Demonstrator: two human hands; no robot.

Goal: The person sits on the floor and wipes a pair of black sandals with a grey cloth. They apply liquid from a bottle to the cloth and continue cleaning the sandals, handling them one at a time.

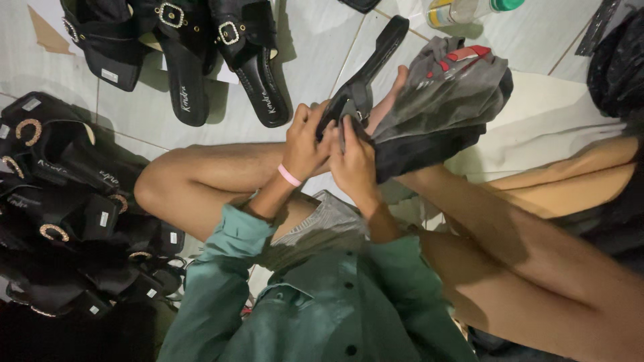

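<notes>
Small white rectangular labels (pixel 110 76) sit on the black sandals (pixel 74 208) piled at the left edge and on the pairs with buckles (pixel 201 47) at the upper left, while a clear bottle with a yellow label (pixel 463 11) lies at the top. In the upper centre, the left hand (pixel 306 144), with a pink wristband (pixel 289 175), and the right hand (pixel 354 164) both close their fingers tightly around the strap of a black sandal (pixel 365 74). A grey plastic bag with red marks (pixel 446 87) touches it on the right.

black sandal (pixel 365 74), pink wristband (pixel 289 175), green sleeve (pixel 221 268)
</notes>
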